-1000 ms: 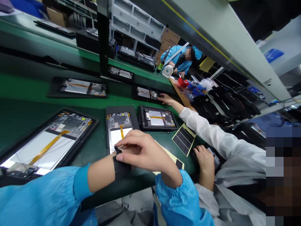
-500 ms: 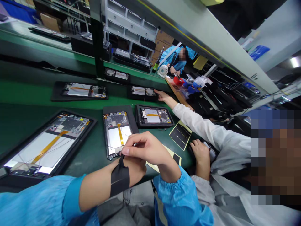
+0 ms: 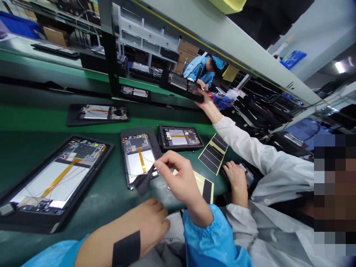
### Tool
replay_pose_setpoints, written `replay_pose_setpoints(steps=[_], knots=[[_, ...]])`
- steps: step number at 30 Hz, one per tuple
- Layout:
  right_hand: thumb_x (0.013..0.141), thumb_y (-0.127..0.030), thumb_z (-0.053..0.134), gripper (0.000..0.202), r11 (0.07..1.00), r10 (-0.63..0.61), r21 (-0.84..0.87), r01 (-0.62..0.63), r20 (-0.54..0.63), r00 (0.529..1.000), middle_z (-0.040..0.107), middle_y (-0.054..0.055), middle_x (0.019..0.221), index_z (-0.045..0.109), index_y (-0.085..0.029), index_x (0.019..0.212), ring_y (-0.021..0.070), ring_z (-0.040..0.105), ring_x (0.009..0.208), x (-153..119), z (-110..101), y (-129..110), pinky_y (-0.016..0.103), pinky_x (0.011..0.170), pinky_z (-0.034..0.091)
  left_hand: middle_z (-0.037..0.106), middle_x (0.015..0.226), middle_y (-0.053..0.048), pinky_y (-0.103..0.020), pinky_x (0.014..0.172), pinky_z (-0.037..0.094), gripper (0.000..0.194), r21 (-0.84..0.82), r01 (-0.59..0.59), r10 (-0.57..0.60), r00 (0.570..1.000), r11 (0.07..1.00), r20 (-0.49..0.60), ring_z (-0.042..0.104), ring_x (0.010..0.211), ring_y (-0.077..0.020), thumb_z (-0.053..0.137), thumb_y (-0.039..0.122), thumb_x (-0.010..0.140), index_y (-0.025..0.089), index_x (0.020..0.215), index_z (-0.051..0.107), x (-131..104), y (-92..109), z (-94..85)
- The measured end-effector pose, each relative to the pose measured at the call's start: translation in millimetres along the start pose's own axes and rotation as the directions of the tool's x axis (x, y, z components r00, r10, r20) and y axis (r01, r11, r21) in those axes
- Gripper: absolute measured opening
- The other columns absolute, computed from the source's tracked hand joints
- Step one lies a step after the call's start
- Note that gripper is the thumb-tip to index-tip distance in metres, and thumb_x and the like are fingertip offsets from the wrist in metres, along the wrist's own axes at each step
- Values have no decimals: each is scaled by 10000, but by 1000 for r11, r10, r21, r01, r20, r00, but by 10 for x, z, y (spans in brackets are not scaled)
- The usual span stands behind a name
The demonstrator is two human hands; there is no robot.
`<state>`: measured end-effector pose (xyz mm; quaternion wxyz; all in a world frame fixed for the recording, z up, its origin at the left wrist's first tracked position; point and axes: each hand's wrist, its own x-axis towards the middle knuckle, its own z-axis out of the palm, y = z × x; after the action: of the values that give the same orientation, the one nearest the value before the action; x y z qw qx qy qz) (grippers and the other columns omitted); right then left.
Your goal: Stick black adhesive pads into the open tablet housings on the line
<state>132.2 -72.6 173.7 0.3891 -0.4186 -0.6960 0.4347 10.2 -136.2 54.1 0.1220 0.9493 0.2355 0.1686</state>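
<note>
Pinching a black strip (image 3: pixel 144 183), the right hand (image 3: pixel 179 178) has lifted it off the left hand (image 3: pixel 147 224), whose grip is unclear.

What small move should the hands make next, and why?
Probably bring the left hand up to catch the loose end of the black strip: the right hand pinches only one end, the rest hangs slack near the open device, and the left hand looks free.
</note>
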Motion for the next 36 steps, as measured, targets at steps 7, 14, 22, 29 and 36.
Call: replay_pose_setpoints(steps=[7,14,22,29,36], knots=[[876,-275,688,188,998,63,18,-65,84,994,656,0,725,702,-185,711,128,569,679,-37,-134,-37,241,627,440,613,768,-32,-319,675,503,307,-540,259,-560,643,801,-522,597,739,-196,461,341,1046,241,779,575,-332,47,-287],[841,-400,803,272,967,135,186,-175,207,969,656,-1,701,723,-177,709,124,547,641,-64,-150,-34,258,625,432,721,1235,-82,-315,1051,481,549,-998,27,-862,505,63,-41,635,1185,-267,825,575,803,235,1224,731,-170,-38,-594],[787,-501,852,360,945,179,235,-229,215,960,619,-15,650,712,-187,682,122,511,625,-89,-187,77,265,639,443,705,934,-24,-226,832,475,372,-998,-35,-829,558,-56,27,623,924,-176,916,510,741,189,791,734,-193,-174,-568],[810,-415,805,280,946,209,225,-233,128,970,599,-14,674,692,-187,695,128,517,650,-143,-152,234,264,650,435,762,961,-32,-226,863,486,459,-983,-162,-940,340,-85,25,657,908,-162,966,528,659,182,759,682,-154,-62,-559],[857,-389,732,260,949,237,212,-233,6,971,560,-25,661,660,-188,710,128,489,643,-264,-23,424,272,641,396,732,784,-18,-217,787,515,479,-989,-138,-962,272,-52,13,672,828,-159,973,530,626,175,807,707,-144,-36,-507]])
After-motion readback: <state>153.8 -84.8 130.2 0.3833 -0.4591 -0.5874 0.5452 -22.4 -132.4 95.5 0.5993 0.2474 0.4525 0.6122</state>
